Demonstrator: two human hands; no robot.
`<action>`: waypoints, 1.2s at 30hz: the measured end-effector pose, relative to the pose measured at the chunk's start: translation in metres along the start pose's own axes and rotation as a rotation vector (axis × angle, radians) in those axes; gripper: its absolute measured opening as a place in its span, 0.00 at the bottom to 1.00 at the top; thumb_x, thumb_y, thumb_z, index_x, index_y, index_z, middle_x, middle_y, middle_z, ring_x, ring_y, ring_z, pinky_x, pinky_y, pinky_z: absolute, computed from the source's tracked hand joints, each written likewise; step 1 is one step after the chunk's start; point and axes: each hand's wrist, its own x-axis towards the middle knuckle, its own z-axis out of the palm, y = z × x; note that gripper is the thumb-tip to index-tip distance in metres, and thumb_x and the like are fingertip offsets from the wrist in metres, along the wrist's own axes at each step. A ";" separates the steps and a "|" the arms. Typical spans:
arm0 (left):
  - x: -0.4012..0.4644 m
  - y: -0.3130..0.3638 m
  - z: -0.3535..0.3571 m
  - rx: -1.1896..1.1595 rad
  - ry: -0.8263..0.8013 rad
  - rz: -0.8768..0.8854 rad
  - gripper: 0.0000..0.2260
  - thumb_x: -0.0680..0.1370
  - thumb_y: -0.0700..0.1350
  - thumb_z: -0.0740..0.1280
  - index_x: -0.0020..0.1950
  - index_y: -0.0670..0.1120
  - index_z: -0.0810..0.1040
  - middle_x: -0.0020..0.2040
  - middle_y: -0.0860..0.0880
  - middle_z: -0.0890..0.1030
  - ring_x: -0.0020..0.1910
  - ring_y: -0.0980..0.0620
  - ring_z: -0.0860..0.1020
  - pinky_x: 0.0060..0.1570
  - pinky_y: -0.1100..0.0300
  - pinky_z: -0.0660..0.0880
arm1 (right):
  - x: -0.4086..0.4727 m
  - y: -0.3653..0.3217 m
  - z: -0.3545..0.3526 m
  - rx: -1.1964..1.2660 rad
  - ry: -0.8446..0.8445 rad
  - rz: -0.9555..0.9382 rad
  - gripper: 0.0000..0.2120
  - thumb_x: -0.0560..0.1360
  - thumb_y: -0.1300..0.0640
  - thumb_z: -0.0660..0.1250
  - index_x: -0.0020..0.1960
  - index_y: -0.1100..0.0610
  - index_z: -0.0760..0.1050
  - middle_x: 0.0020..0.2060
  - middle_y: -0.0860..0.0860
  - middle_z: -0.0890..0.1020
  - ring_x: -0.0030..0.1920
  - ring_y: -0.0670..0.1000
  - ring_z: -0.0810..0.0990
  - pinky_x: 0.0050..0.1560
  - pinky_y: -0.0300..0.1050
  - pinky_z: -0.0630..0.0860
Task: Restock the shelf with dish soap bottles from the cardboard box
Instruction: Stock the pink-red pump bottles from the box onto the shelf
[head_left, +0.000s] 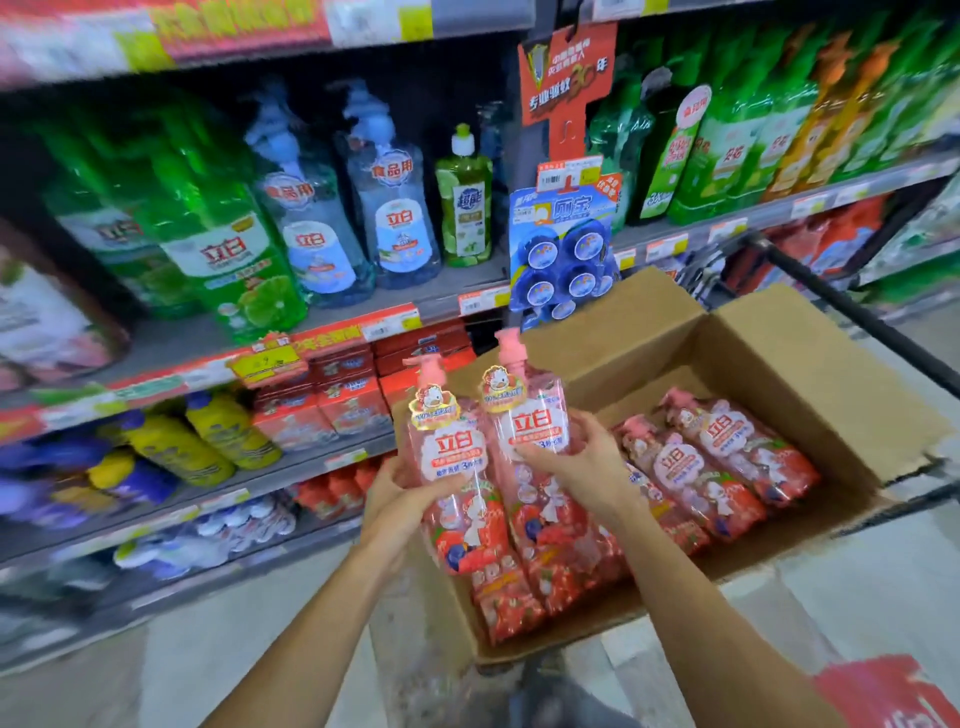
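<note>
Two pink dish soap bottles with pump tops are held upright over the open cardboard box (810, 364). My left hand (402, 493) grips the left bottle (452, 457) from below and behind. My right hand (582, 462) grips the right bottle (530, 415) round its middle. Several more pink bottles (717, 457) lie flat inside the box. The shelf (363, 306) stands ahead and to the left, with green and blue dish soap bottles (395, 208) on it.
Lower shelves carry red boxes (332, 400) and yellow and blue bottles (208, 436). A blue hanging pack (563, 249) dangles at the shelf divider. A black cart handle (857, 317) runs behind the box. A red object (893, 691) lies at bottom right.
</note>
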 end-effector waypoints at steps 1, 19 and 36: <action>-0.006 0.004 -0.016 -0.022 0.005 0.012 0.26 0.62 0.40 0.82 0.57 0.48 0.78 0.50 0.49 0.86 0.46 0.51 0.85 0.44 0.55 0.79 | -0.009 -0.011 0.012 0.015 -0.001 -0.035 0.47 0.52 0.35 0.84 0.65 0.52 0.74 0.54 0.47 0.86 0.55 0.48 0.85 0.57 0.55 0.82; -0.114 0.154 -0.263 -0.232 0.122 0.615 0.46 0.55 0.47 0.83 0.72 0.45 0.72 0.59 0.45 0.84 0.60 0.44 0.81 0.60 0.43 0.76 | -0.122 -0.221 0.207 0.206 -0.240 -0.510 0.19 0.67 0.61 0.80 0.56 0.52 0.82 0.46 0.46 0.88 0.48 0.44 0.85 0.48 0.38 0.80; -0.093 0.372 -0.349 -0.069 0.152 1.056 0.33 0.60 0.46 0.80 0.64 0.49 0.78 0.55 0.46 0.85 0.52 0.46 0.84 0.46 0.53 0.81 | -0.061 -0.420 0.301 0.340 -0.324 -0.871 0.21 0.60 0.48 0.77 0.52 0.49 0.83 0.45 0.45 0.88 0.47 0.43 0.86 0.47 0.39 0.79</action>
